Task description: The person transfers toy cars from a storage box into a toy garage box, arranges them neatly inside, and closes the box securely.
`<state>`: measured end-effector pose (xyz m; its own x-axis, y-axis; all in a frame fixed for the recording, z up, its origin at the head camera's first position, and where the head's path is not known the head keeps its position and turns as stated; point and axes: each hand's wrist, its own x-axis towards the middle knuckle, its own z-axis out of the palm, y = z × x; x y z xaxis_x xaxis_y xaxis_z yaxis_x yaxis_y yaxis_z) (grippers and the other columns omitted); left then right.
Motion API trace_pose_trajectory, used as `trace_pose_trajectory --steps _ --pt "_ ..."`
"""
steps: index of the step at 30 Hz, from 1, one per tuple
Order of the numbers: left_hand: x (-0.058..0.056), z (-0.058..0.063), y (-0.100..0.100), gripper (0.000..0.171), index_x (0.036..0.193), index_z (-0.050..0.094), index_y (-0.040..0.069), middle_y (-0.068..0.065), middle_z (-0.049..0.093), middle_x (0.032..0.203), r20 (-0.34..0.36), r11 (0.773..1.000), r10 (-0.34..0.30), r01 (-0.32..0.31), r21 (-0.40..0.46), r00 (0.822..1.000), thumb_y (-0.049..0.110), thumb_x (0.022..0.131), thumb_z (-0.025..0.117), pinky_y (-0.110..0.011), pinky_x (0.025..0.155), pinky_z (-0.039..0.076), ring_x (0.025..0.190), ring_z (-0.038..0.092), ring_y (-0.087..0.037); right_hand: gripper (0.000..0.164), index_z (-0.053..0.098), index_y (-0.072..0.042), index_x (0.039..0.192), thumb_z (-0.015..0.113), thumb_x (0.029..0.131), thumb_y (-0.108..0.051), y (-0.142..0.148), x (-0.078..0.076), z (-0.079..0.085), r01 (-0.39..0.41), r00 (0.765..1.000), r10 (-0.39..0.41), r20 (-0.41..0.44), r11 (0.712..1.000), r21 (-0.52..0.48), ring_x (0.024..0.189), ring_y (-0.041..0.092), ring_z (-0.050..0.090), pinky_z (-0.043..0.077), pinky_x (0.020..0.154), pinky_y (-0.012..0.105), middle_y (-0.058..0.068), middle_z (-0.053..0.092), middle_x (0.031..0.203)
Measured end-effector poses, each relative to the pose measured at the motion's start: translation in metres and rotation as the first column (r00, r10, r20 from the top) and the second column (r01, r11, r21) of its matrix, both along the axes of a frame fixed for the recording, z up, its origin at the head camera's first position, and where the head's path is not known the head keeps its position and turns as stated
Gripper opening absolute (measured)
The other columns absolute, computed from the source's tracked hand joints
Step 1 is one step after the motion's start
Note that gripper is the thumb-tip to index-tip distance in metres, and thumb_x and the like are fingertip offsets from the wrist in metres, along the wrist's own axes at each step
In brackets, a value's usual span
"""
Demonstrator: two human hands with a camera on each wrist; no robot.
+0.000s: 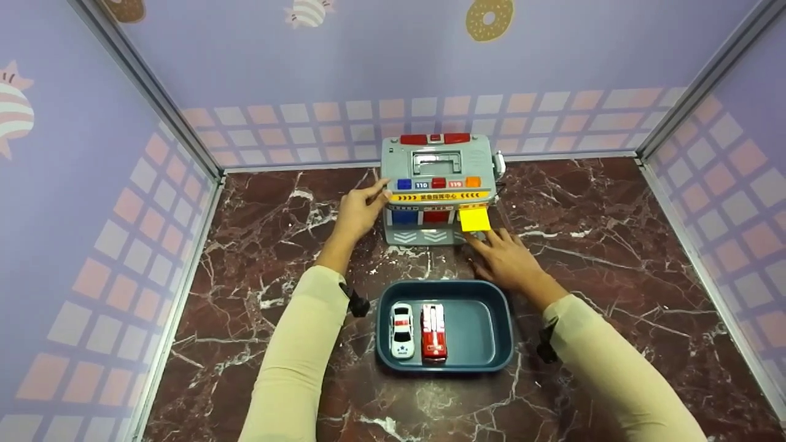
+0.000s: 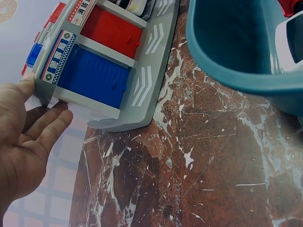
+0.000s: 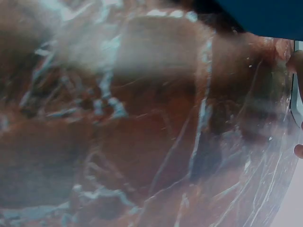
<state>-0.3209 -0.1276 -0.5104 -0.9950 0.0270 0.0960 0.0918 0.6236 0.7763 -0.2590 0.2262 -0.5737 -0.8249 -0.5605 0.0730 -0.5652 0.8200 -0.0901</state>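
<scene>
A grey toy emergency-station garage (image 1: 396,159) stands against the back wall. My left hand (image 1: 359,212) grips its front left corner, thumb on the front edge and fingers against the side. The yellow door (image 1: 474,219) on the right is raised, while the blue door (image 2: 94,75) and red door (image 2: 113,32) are down. My right hand (image 1: 508,261) reaches to the yellow-door bay, its index finger extended under the raised flap. In the left wrist view, part of a white toy vehicle (image 2: 136,6) shows at that bay; the flap hides it in the head view.
A dark teal tray (image 1: 505,325) sits in front of the garage. On its left side lie a white police car (image 1: 402,331) and a red fire truck (image 1: 434,331). Patterned walls enclose the brown marbled tabletop (image 1: 589,276) at the back and both sides.
</scene>
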Motion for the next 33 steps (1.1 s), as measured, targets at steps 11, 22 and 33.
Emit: trace_pose_trajectory --steps 11,22,33 --pt "0.0 -0.003 0.001 0.043 0.149 0.071 0.028 -0.018 0.074 0.141 -0.015 1.0 -0.008 0.008 0.019 1.0 0.045 0.109 0.07 -0.052 0.119 0.053 0.117 0.07 -0.036 0.068 0.05 -0.023 0.168 0.073 0.105 -0.03 0.01 0.008 -0.004 -0.056 0.996 0.051 -0.076 0.996 -0.063 0.121 0.05 0.061 0.054 0.105 0.072 0.022 0.058 0.155" --pt "-0.016 -0.023 -0.008 0.046 0.147 0.072 0.036 -0.013 0.075 0.142 -0.028 0.999 -0.025 0.026 0.034 0.999 0.057 0.107 0.069 -0.052 0.12 0.052 0.132 0.071 -0.037 0.054 0.065 -0.013 0.151 0.078 0.1 -0.025 0.029 0.011 0.001 -0.114 0.983 0.09 -0.159 0.983 -0.146 0.126 0.045 0.062 0.057 0.104 0.065 0.023 0.059 0.156" --pt "0.0 -0.001 0.001 0.043 0.149 0.071 0.029 -0.016 0.073 0.144 -0.009 1.0 0.006 -0.007 -0.012 1.0 0.046 0.109 0.07 -0.053 0.12 0.051 0.129 0.071 -0.037 0.052 0.068 -0.005 0.145 0.079 0.095 -0.017 0.04 0.003 0.02 -0.125 0.971 0.089 -0.223 0.98 -0.155 0.124 0.049 0.063 0.056 0.107 0.065 0.025 0.062 0.152"
